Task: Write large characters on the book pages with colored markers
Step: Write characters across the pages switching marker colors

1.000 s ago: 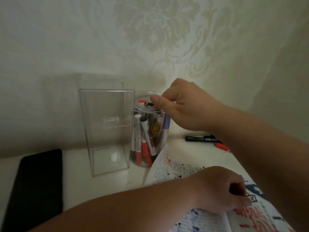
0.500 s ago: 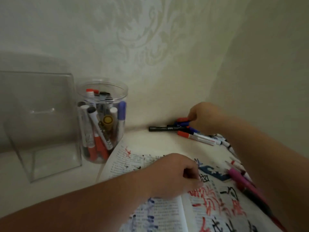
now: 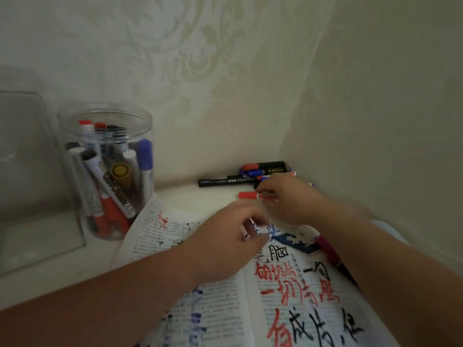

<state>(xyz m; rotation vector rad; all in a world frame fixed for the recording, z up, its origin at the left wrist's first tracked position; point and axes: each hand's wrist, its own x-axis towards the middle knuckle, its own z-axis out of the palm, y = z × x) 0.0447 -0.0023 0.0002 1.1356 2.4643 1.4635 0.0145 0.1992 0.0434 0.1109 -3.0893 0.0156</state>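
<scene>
Above the open printed book (image 3: pixel 218 316), whose right page bears large red and black characters like 成, the right hand (image 3: pixel 285 200) pinches a slim red-capped marker (image 3: pixel 248 195). The marker lies crosswise, cap pointing left. The left hand (image 3: pixel 225 244) curls over the book, its grip too blurred to tell.

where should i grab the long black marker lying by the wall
Take the black marker by the bare left half of its barrel, pinching across it from above and the front. It lies flat along the wall, which likely leaves little room behind it, and its right end runs into the marker pile behind the right hand.
</scene>
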